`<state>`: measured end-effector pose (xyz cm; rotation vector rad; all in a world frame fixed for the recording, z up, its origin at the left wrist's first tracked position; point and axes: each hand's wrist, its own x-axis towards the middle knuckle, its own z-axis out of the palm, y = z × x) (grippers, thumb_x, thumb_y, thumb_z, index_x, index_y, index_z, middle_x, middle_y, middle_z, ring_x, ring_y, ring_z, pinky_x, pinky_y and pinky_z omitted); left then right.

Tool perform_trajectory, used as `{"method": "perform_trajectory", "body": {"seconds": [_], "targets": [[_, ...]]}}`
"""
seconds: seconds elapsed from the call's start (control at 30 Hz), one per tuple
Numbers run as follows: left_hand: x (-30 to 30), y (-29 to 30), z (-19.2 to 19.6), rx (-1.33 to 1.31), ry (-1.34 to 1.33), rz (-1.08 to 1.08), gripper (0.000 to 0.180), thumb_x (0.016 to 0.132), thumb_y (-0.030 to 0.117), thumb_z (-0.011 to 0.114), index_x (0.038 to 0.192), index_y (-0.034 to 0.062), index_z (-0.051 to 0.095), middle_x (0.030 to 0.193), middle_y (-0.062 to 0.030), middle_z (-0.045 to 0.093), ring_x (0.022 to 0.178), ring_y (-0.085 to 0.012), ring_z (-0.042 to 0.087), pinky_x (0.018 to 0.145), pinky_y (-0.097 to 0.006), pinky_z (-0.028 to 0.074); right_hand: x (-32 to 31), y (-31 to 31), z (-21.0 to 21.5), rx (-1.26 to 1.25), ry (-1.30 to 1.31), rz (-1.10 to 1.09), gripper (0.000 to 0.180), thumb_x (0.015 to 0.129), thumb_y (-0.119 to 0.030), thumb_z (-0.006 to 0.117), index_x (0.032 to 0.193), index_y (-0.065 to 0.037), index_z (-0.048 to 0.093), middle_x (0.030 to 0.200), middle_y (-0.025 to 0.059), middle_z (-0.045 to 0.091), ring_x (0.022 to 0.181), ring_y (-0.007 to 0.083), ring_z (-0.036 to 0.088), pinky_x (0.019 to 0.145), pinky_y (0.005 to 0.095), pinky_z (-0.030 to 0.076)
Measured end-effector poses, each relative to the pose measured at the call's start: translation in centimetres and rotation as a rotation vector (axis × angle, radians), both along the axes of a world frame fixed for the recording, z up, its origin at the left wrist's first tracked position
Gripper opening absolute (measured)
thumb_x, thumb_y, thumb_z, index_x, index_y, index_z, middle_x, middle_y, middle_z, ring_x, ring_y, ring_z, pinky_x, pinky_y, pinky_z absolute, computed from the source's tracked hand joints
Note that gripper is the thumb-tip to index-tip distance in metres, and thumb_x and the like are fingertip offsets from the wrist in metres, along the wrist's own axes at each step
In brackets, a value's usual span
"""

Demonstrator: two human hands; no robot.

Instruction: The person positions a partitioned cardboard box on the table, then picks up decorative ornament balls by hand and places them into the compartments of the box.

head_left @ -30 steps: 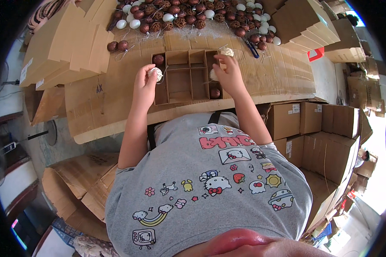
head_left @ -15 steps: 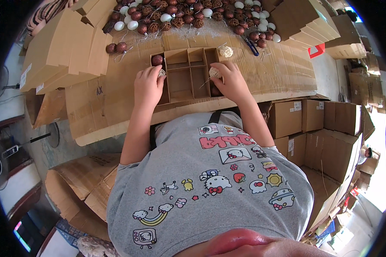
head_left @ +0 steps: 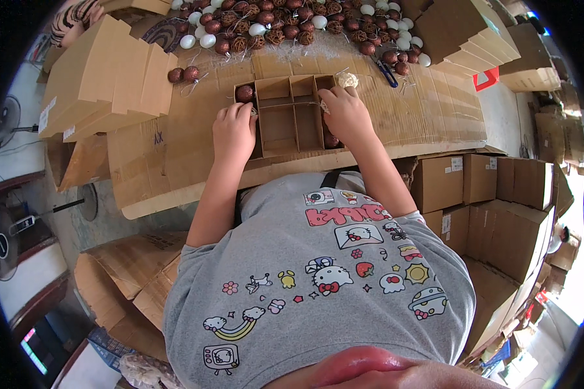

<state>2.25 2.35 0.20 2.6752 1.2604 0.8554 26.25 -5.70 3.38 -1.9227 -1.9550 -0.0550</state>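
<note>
A shallow cardboard box with dividers point(head_left: 278, 127) lies on the table in front of me. My left hand point(head_left: 234, 134) is closed at its left column, its fingertips on a white woven ball point(head_left: 254, 112) that is mostly hidden. At the right column my right hand point(head_left: 349, 121) pinches another white woven ball point(head_left: 325, 106), also largely covered by fingers. A brown glittery ball point(head_left: 244, 93) fills the far left compartment. Part of a second brown ball point(head_left: 331, 140) shows in the near right one. Beyond the far right corner rests a loose white woven ball point(head_left: 348, 80).
Brown, white and woven balls point(head_left: 292, 31) form a heap at the back. Two brown balls point(head_left: 183, 75) lie apart at left. Blue-handled pliers point(head_left: 387, 74) sit at back right. Stacked cardboard pieces flank the table point(head_left: 194, 136) at left point(head_left: 113, 78) and right point(head_left: 464, 32).
Both hands stay at the box's side columns. The woven balls in them show less now, more covered by my fingers and lower at the compartments. The whole view has shifted slightly.
</note>
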Motion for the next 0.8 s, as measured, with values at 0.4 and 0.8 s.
{"method": "perform_trajectory", "body": {"seconds": [0.4,0.8], "targets": [[-0.1,0.1,-0.2,-0.067,-0.042,0.018,0.025,0.081,0.013,0.066,0.105,0.0066,0.062,0.102,-0.0088,0.061,0.09,-0.0325,0.058,0.077,-0.043,0.049,-0.1,-2.0,0.8,-0.062,0.113,0.004,0.041,0.072,-0.01,0.068,0.111,-0.009,0.057,0.106,0.0134,0.06,0.1,0.035,0.055,0.084,0.0426,0.048],[-0.1,0.2,-0.1,-0.083,-0.063,0.001,0.025,0.08,0.01,0.065,0.103,0.0037,0.063,0.101,-0.0121,0.062,0.089,-0.0338,0.058,0.078,-0.042,0.049,0.5,-0.3,3.1,0.343,-0.021,-0.212,0.04,0.073,-0.018,0.074,0.111,-0.016,0.063,0.102,0.01,0.056,0.088,0.0295,0.055,0.074,0.0392,0.05]]}}
